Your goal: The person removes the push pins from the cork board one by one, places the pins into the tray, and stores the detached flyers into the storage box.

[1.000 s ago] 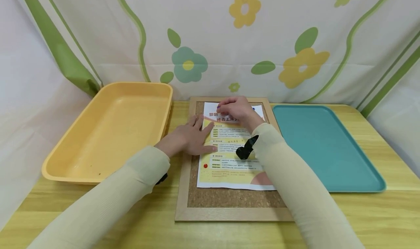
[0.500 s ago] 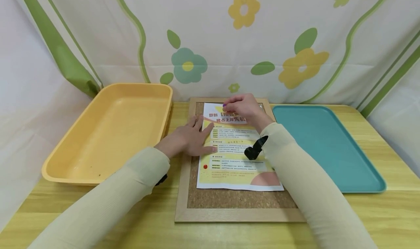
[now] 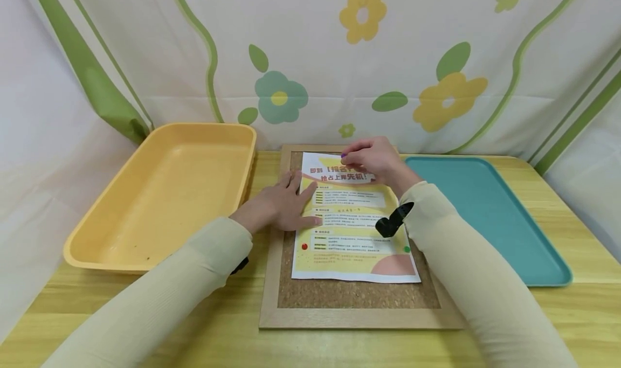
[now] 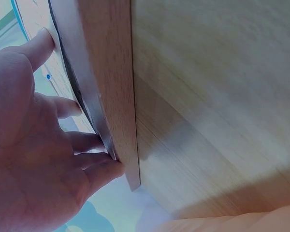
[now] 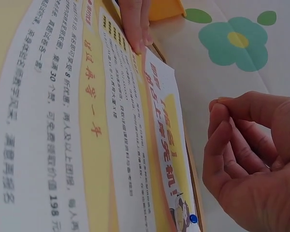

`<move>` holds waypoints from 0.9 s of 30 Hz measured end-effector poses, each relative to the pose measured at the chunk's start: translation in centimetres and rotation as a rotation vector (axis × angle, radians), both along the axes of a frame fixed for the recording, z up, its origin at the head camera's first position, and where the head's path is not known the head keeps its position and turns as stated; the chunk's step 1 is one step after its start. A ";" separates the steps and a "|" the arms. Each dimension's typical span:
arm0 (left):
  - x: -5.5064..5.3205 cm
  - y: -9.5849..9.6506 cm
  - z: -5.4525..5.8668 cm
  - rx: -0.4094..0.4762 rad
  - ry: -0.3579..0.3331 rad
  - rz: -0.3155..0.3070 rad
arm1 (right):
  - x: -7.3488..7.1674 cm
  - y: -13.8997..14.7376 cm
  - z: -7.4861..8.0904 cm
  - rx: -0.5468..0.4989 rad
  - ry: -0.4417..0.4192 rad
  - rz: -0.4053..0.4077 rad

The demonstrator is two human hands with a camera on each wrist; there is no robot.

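A printed yellow-and-white poster [image 3: 349,260] lies on a cork board [image 3: 359,298] with a wooden frame. My left hand [image 3: 286,203] is spread flat over the poster's left edge, fingers pressing it and reaching onto the frame. Above the poster's top edge, my right hand [image 3: 375,158] pinches a small purple pushpin [image 3: 343,155] between thumb and fingertips; in the right wrist view the fingertips mostly hide it. A red pushpin [image 3: 304,247] sits at the poster's lower left and a green pushpin [image 3: 406,249] at its lower right. Near the top right corner is a blue pushpin [image 5: 193,219].
To the left stands a deep yellow tray [image 3: 160,206] with a few dark specks in it. A flat teal tray [image 3: 480,212] lies on the right, partly behind my right forearm. A floral curtain [image 3: 320,44] hangs behind the wooden table [image 3: 204,330].
My right hand has moved rightward along the poster's top with the purple pushpin, uncovering the title and the green pushpin. The left hand stays in place.
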State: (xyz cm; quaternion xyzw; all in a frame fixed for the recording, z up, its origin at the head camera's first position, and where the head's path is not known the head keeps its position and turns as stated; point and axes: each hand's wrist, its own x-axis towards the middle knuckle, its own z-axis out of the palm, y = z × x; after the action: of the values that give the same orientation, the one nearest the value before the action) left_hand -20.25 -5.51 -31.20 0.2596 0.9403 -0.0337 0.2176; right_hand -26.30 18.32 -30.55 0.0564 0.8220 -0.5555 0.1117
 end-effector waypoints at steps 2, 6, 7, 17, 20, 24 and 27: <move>0.0 0.0 -0.1 0.004 0.001 0.002 | 0.1 0.2 0.1 -0.004 0.006 0.000; -0.2 0.1 -0.2 0.008 0.002 0.007 | 0.3 0.7 0.2 -0.016 0.033 0.017; -0.2 0.1 -0.2 0.009 0.001 0.009 | 0.3 0.8 0.2 -0.017 0.036 0.023; -0.1 0.4 -0.2 0.007 0.006 -0.011 | 1.1 2.4 0.3 -0.014 0.026 0.013; -0.1 0.4 -0.2 0.008 0.006 -0.011 | 1.2 2.9 0.3 -0.034 0.031 0.000; -0.1 0.5 -0.2 0.012 0.007 -0.008 | 1.2 3.4 0.3 -0.050 0.051 0.001; -0.1 0.5 -0.2 0.010 0.008 -0.012 | 1.3 3.6 0.3 -0.049 0.056 0.000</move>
State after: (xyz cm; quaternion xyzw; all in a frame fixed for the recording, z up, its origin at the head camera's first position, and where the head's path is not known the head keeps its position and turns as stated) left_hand -20.37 -5.01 -31.43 0.2661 0.9397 -0.0314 0.2125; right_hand -25.03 21.92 -30.24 0.0379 0.8109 -0.5769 0.0899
